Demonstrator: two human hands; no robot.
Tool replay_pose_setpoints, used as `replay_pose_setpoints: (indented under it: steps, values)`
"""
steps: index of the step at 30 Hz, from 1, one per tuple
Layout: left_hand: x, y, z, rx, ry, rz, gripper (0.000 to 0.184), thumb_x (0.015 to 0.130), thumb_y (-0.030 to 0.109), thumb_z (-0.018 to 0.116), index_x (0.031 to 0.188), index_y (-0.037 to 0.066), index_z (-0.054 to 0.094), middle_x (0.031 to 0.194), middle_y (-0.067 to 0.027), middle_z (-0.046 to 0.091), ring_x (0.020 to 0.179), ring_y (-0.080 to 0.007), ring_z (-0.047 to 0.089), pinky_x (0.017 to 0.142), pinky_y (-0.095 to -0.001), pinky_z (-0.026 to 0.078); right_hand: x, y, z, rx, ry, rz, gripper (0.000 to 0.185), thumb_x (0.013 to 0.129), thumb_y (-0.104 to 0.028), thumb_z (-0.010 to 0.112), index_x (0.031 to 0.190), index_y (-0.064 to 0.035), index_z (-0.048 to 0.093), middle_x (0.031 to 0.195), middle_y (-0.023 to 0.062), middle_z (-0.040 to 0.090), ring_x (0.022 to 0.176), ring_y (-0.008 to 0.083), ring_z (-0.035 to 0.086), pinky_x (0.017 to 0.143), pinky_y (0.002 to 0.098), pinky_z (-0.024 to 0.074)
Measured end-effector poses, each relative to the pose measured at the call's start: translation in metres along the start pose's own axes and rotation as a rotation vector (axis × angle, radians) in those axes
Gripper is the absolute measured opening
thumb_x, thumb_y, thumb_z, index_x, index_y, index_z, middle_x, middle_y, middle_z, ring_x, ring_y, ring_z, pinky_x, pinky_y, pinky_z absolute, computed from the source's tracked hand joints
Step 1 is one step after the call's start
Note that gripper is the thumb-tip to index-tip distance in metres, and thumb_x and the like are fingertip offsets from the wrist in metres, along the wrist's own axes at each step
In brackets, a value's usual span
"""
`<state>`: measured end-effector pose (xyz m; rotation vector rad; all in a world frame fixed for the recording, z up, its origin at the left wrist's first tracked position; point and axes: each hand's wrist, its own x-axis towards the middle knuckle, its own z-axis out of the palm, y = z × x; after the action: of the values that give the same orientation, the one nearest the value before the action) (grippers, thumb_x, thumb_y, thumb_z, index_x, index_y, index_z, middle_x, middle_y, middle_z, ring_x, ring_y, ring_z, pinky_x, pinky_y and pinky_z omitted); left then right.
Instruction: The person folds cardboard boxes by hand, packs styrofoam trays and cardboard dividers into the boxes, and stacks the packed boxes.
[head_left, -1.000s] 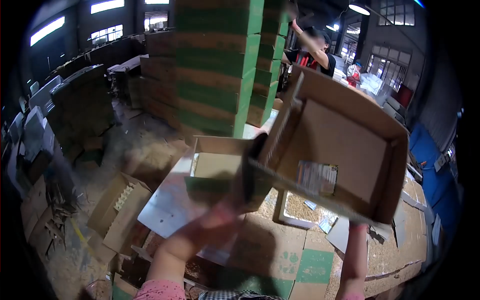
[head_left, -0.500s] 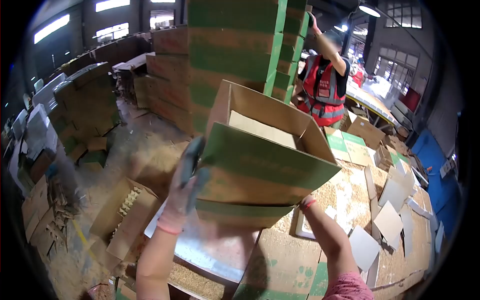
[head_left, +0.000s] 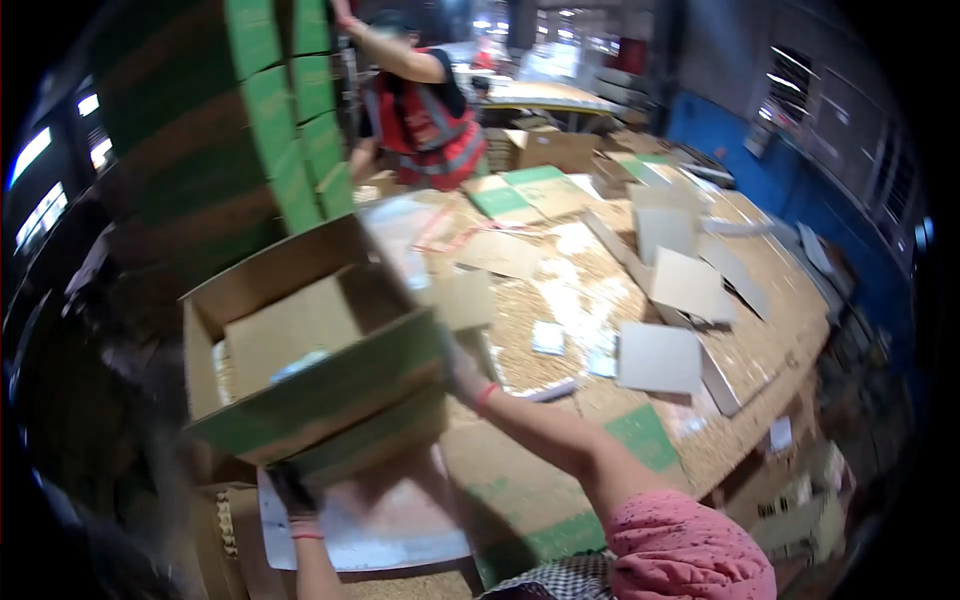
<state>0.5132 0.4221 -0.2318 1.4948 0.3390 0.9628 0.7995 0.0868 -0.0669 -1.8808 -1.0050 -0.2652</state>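
Note:
An open cardboard box [head_left: 330, 420] with green bands is held between my two gloved hands, tilted so its inside shows. My right hand [head_left: 464, 374] presses on the box's right side, its fingers partly hidden. My left hand [head_left: 293, 492], in a dark-palmed glove, supports the lower front edge from below. Inside the box lie a flat cardboard sheet [head_left: 290, 325] and a small light-blue piece [head_left: 298, 366]. Beneath the box is a shiny white sheet [head_left: 400, 520].
Tall green-banded cartons [head_left: 180, 130] are stacked at the left, beside a co-worker in a red vest [head_left: 425, 130]. Sawdust-like chips [head_left: 560, 290] and loose cardboard squares [head_left: 660, 357] cover the table at right. Another carton [head_left: 215, 555] stands low at the left.
My view has turned to the right. The box has tipped further toward me, showing more of its inside. My left hand has shifted from its left side to below its front edge.

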Motion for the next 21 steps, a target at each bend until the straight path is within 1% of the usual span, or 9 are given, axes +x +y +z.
replay_pose_setpoints:
  steps: [3, 5, 7, 9, 12, 14, 16, 19, 21]
  values:
    - [-0.018, -0.001, -0.01, -0.259, -0.011, -0.058, 0.057, 0.096, 0.034, 0.046, 0.144, 0.007, 0.03, 0.146, -0.0095, 0.037, 0.129, -0.0244, 0.039, 0.112, -0.0388, 0.026, -0.115, 0.016, -0.058, -0.039, 0.186, 0.154, 0.043, 0.094, -0.017, 0.046, 0.132, 0.0024, 0.043, 0.133, 0.0234, 0.045, 0.126, 0.0366, 0.041, 0.108, 0.0409, 0.0308]
    - [-0.085, 0.107, 0.094, -0.225, 0.542, -0.314, 0.047, 0.101, 0.032, 0.036, 0.143, 0.012, 0.034, 0.142, -0.0064, 0.041, 0.123, -0.02, 0.044, 0.108, -0.0355, 0.031, -0.185, 0.007, -0.136, -0.281, 0.298, 0.391, 0.044, 0.088, -0.022, 0.058, 0.126, -0.0012, 0.048, 0.126, 0.0233, 0.05, 0.116, 0.038, 0.046, 0.101, 0.0445, 0.0349]
    - [-0.136, 0.096, 0.138, -0.071, 0.37, -0.355, 0.044, 0.099, 0.03, 0.041, 0.138, 0.009, 0.038, 0.137, -0.0068, 0.043, 0.12, -0.0202, 0.045, 0.105, -0.035, 0.033, -0.27, 0.053, -0.195, -0.844, 0.304, 0.645, 0.054, 0.089, -0.033, 0.055, 0.131, -0.0008, 0.044, 0.13, 0.0256, 0.047, 0.121, 0.0389, 0.044, 0.103, 0.0479, 0.0329]
    - [-0.176, 0.069, 0.177, 0.23, 0.038, -0.399, 0.038, 0.095, 0.024, 0.051, 0.128, 0.004, 0.045, 0.127, -0.0078, 0.048, 0.115, -0.0206, 0.046, 0.098, -0.0339, 0.036, -0.321, 0.084, -0.248, -0.698, 0.253, 1.071, 0.058, 0.088, -0.034, 0.056, 0.132, 0.0003, 0.042, 0.131, 0.026, 0.047, 0.122, 0.0386, 0.045, 0.102, 0.0458, 0.036]
    - [-0.199, 0.054, 0.232, -0.104, -0.153, -0.686, 0.036, 0.09, 0.021, 0.062, 0.115, -0.003, 0.052, 0.114, -0.0097, 0.054, 0.105, -0.0202, 0.05, 0.092, -0.0344, 0.042, -0.339, 0.114, -0.29, -0.378, 0.119, 0.907, 0.058, 0.086, -0.031, 0.059, 0.132, 0.0012, 0.043, 0.129, 0.0274, 0.049, 0.119, 0.0405, 0.048, 0.1, 0.0442, 0.0393]
    - [-0.201, 0.083, 0.262, 0.271, -0.279, -0.632, 0.042, 0.089, 0.023, 0.063, 0.12, -0.002, 0.051, 0.115, -0.0122, 0.055, 0.104, -0.0203, 0.054, 0.089, -0.0334, 0.046, -0.343, 0.135, -0.315, -0.306, 0.127, 0.882, 0.053, 0.084, -0.022, 0.059, 0.129, 0.0022, 0.045, 0.121, 0.0242, 0.056, 0.114, 0.0356, 0.054, 0.097, 0.0397, 0.0428]
    - [-0.203, 0.077, 0.283, 0.05, -0.068, -0.722, 0.041, 0.089, 0.027, 0.064, 0.116, -0.002, 0.053, 0.111, -0.0118, 0.058, 0.098, -0.0191, 0.057, 0.08, -0.0343, 0.05, -0.34, 0.166, -0.337, -0.023, 0.333, 0.866, 0.048, 0.082, -0.015, 0.06, 0.126, 0.0017, 0.048, 0.115, 0.0176, 0.058, 0.107, 0.026, 0.057, 0.093, 0.0347, 0.0446]
    - [-0.179, 0.129, 0.316, -0.005, -0.105, -0.332, 0.037, 0.098, 0.037, 0.044, 0.119, 0.009, 0.055, 0.111, -0.0051, 0.06, 0.101, -0.0184, 0.056, 0.093, -0.0345, 0.046, -0.271, 0.145, -0.386, 0.066, 0.378, 0.425, 0.046, 0.084, -0.01, 0.049, 0.129, 0.0002, 0.046, 0.103, 0.0074, 0.057, 0.086, 0.0131, 0.052, 0.075, 0.0254, 0.0456]
    - [-0.14, 0.141, 0.309, -0.489, 0.07, -0.412, 0.051, 0.095, 0.033, 0.053, 0.135, 0.003, 0.045, 0.133, -0.0082, 0.049, 0.121, -0.0202, 0.046, 0.107, -0.0356, 0.035, -0.225, 0.142, -0.418, -0.033, 0.303, 0.505, 0.047, 0.083, -0.008, 0.045, 0.13, -0.0004, 0.047, 0.099, 0.0052, 0.056, 0.086, 0.0112, 0.048, 0.077, 0.0234, 0.0428]
